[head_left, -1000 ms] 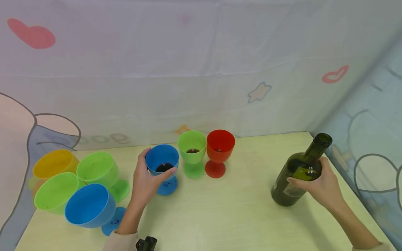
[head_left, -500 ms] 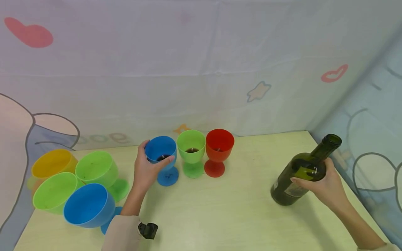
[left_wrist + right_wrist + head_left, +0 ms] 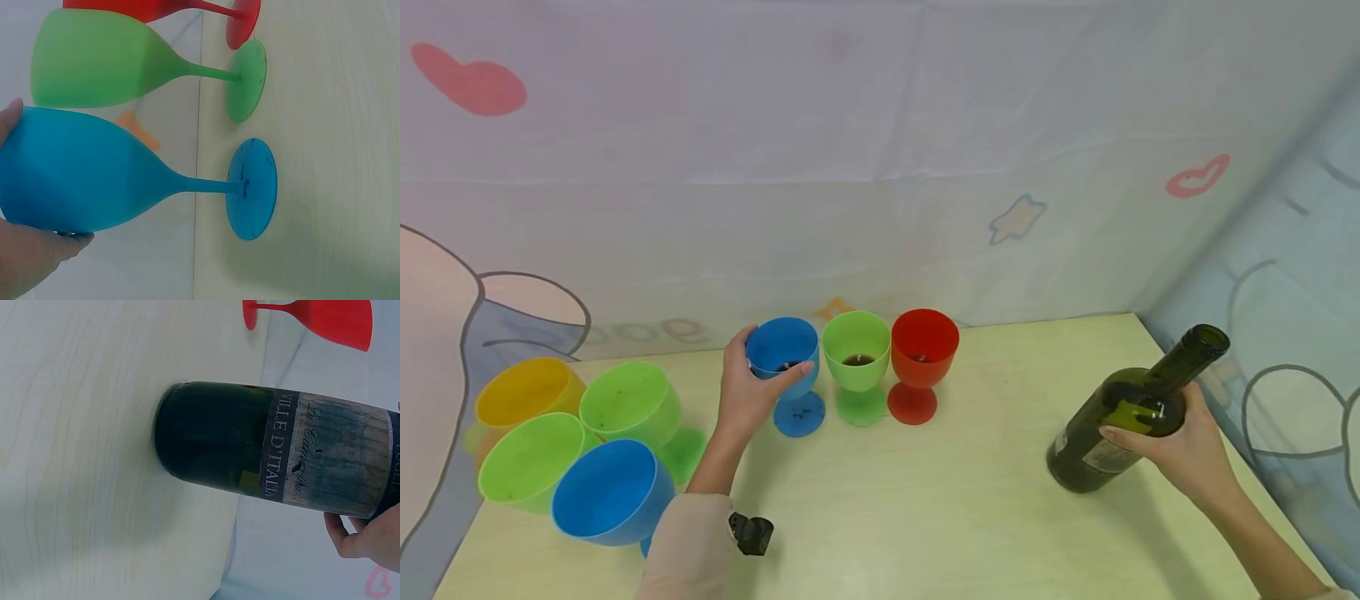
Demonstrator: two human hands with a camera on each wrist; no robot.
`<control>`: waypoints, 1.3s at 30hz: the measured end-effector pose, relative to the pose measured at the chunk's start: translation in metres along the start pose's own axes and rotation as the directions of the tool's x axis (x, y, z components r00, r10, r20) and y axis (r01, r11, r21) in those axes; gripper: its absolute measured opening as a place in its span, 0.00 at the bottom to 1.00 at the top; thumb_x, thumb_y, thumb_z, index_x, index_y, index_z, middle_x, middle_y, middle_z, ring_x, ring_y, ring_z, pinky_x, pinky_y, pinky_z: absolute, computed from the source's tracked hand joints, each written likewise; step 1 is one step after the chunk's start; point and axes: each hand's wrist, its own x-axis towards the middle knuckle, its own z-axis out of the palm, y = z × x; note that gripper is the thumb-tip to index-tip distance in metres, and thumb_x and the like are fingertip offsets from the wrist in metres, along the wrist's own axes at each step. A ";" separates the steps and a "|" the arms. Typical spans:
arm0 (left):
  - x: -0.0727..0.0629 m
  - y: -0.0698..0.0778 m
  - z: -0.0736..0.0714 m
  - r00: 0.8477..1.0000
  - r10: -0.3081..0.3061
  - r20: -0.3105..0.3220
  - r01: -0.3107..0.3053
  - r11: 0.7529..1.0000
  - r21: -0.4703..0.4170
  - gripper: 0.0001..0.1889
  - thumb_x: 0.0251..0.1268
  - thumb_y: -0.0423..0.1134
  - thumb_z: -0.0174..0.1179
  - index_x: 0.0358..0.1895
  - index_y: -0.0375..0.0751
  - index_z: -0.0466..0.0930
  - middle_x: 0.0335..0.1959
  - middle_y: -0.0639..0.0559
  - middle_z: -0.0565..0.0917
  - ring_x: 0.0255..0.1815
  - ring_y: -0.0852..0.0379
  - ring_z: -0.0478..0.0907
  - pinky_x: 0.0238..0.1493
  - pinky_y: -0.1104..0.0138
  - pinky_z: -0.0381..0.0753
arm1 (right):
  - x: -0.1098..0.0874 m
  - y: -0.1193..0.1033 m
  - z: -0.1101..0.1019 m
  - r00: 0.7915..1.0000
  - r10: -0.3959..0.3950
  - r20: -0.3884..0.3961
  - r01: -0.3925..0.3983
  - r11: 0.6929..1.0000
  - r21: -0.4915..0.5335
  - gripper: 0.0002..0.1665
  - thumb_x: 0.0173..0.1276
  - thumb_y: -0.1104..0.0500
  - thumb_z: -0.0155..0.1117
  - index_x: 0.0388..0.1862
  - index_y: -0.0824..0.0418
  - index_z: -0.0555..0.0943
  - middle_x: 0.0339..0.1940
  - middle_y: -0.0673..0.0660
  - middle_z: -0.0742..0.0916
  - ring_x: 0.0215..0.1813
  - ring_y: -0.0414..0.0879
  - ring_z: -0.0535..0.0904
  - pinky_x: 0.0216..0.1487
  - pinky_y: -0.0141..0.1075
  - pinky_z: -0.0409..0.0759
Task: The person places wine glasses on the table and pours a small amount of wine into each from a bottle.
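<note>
My left hand [image 3: 748,396] grips the bowl of a blue goblet [image 3: 799,415], which has a little dark liquid inside. In the left wrist view that blue goblet [image 3: 81,169] is upright, its foot right at the tabletop. Close to its right stand a green goblet [image 3: 859,375] and a red goblet [image 3: 917,400], both with dark liquid low in the bowl. Over on the right, my right hand [image 3: 1187,454] holds a dark green wine bottle [image 3: 1097,429] round its upper body. The bottle leans to the right, and its label [image 3: 337,450] faces the right wrist camera.
At the left of the table [image 3: 940,517] several more goblets are grouped: a yellow one [image 3: 523,396], two green ones with one [image 3: 632,404] further back, and a blue one [image 3: 613,492]. A patterned cloth [image 3: 850,167] hangs behind the table's back edge.
My left hand has moved the blue goblet away from me, into line with the green and red ones. The bottle in my right hand leans further to the right.
</note>
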 end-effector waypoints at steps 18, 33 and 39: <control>0.005 0.001 -0.001 0.998 -0.035 0.059 0.036 0.999 -0.011 0.49 0.54 0.48 0.65 0.72 0.40 0.40 0.70 0.39 0.49 0.68 0.38 0.49 0.61 0.45 0.59 | -0.001 -0.001 0.000 1.000 -0.005 0.000 0.005 1.000 -0.008 0.48 0.48 0.58 0.74 0.60 0.68 0.54 0.51 0.66 0.72 0.41 0.28 0.65 0.35 0.22 0.67; 0.001 0.004 -0.004 0.997 -0.031 0.070 0.031 1.000 -0.002 0.51 0.53 0.49 0.65 0.72 0.44 0.37 0.72 0.41 0.47 0.70 0.40 0.47 0.62 0.47 0.58 | 0.000 0.000 0.000 1.000 -0.018 -0.006 0.018 1.000 -0.002 0.48 0.48 0.59 0.75 0.60 0.68 0.54 0.51 0.67 0.73 0.40 0.26 0.66 0.34 0.20 0.68; -0.006 0.003 -0.006 1.000 0.026 0.013 -0.026 1.000 0.009 0.52 0.50 0.52 0.67 0.72 0.40 0.40 0.70 0.41 0.52 0.70 0.44 0.49 0.65 0.49 0.54 | 0.000 0.000 0.000 1.000 -0.011 0.002 0.011 1.000 -0.004 0.48 0.48 0.58 0.74 0.60 0.67 0.54 0.51 0.66 0.73 0.41 0.29 0.66 0.35 0.21 0.67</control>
